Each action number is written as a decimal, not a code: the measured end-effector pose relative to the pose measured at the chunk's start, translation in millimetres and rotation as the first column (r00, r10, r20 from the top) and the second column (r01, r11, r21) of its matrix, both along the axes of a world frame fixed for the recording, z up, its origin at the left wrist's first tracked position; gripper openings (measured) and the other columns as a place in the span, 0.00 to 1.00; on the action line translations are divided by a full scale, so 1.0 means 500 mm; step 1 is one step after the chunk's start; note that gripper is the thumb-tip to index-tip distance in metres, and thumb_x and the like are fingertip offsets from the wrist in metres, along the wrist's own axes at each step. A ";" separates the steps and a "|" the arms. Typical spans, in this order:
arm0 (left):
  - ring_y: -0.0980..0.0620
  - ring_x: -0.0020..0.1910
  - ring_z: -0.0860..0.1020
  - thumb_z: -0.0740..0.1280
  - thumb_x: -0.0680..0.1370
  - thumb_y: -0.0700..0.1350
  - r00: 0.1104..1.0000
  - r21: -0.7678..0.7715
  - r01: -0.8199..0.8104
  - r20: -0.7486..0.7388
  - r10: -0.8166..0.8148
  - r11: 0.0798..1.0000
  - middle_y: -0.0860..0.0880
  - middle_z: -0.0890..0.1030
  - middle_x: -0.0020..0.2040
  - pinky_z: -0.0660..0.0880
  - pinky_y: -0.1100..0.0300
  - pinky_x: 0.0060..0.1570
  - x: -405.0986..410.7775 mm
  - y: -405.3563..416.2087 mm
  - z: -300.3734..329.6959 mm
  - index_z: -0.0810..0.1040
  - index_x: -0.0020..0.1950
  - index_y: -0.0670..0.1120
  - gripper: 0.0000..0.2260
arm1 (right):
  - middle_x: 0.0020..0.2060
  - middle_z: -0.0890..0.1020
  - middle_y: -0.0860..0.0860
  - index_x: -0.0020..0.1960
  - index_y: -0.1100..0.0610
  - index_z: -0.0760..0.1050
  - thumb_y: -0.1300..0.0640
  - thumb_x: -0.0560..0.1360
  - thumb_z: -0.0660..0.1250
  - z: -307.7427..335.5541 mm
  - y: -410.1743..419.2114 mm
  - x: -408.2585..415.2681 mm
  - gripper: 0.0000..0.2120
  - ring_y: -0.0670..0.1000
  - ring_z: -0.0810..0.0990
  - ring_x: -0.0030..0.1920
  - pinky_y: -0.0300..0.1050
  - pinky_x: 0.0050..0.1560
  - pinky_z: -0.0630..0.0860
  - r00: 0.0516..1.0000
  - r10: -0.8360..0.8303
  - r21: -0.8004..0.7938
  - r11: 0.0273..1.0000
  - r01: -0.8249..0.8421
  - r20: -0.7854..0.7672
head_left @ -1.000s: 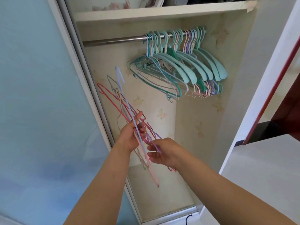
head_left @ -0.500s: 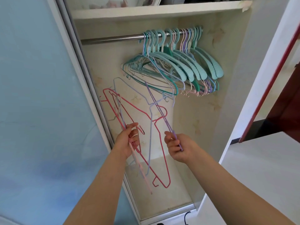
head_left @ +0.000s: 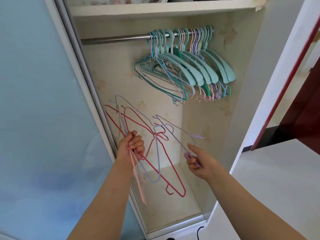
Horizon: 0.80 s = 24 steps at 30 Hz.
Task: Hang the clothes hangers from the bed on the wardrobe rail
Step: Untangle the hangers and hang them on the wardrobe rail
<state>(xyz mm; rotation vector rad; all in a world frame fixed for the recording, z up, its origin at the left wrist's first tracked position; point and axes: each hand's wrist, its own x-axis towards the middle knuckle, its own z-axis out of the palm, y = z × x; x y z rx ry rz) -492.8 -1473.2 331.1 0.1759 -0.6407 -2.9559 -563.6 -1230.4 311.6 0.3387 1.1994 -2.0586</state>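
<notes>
Your left hand (head_left: 132,146) grips a tangled hanger bundle (head_left: 155,153), your right hand (head_left: 197,161) pinches one lilac hanger (head_left: 180,144) — draw it clear before lifting to the rail (head_left: 114,40).

I see bright, even daylight across the view, strongest on the white surface (head_left: 277,170) at right, which is nearly washed out. The wardrobe interior (head_left: 121,84) is softly lit with faint shadows under the shelf (head_left: 155,10). Wide-angle distortion bends straight edges near the borders. Focus is slightly soft throughout; thin wire hangers (head_left: 166,163) show mild smearing.
</notes>
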 end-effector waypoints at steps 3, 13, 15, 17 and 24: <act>0.60 0.16 0.62 0.52 0.83 0.50 0.999 0.002 -0.033 0.041 0.033 0.999 0.55 0.64 0.21 0.57 0.68 0.17 0.005 -0.005 -0.004 0.71 0.38 0.46 0.17 | 0.31 0.71 0.53 0.37 0.50 0.59 0.61 0.76 0.68 -0.023 0.007 -0.009 0.19 0.44 0.64 0.19 0.31 0.17 0.54 0.996 -0.006 0.028 1.000 0.009 -0.091; 0.59 0.15 0.60 0.53 0.84 0.48 0.936 -0.203 -0.094 0.316 0.157 0.975 0.55 0.62 0.19 0.56 0.71 0.18 -0.008 -0.009 -0.014 0.69 0.38 0.46 0.16 | 0.29 0.78 0.53 0.42 0.57 0.70 0.74 0.58 0.77 -0.083 0.037 -0.027 0.22 0.43 0.63 0.14 0.36 0.10 0.55 0.948 0.095 -0.439 0.897 0.050 0.303; 0.59 0.14 0.59 0.52 0.84 0.47 0.917 -0.258 -0.088 0.356 0.179 0.962 0.55 0.62 0.18 0.55 0.72 0.18 -0.012 -0.007 -0.018 0.68 0.38 0.46 0.16 | 0.29 0.79 0.53 0.41 0.59 0.70 0.77 0.51 0.79 -0.089 0.040 -0.024 0.27 0.44 0.64 0.14 0.38 0.09 0.55 0.931 0.154 -0.491 0.871 0.031 0.331; 0.60 0.14 0.59 0.52 0.84 0.47 0.919 -0.248 -0.096 0.351 0.182 0.964 0.55 0.62 0.18 0.55 0.71 0.18 -0.015 -0.004 -0.021 0.68 0.38 0.46 0.16 | 0.28 0.78 0.52 0.40 0.59 0.71 0.73 0.60 0.76 -0.082 0.033 -0.012 0.19 0.43 0.63 0.13 0.35 0.10 0.53 0.938 0.177 -0.405 0.913 -0.043 0.299; 0.60 0.16 0.60 0.54 0.83 0.50 0.951 -0.132 -0.155 0.250 0.184 0.979 0.55 0.62 0.19 0.55 0.68 0.18 -0.036 -0.006 -0.010 0.67 0.36 0.48 0.16 | 0.25 0.77 0.50 0.51 0.53 0.66 0.65 0.77 0.62 -0.103 0.004 0.035 0.09 0.42 0.59 0.16 0.28 0.16 0.51 0.980 0.198 0.258 0.946 -0.196 0.022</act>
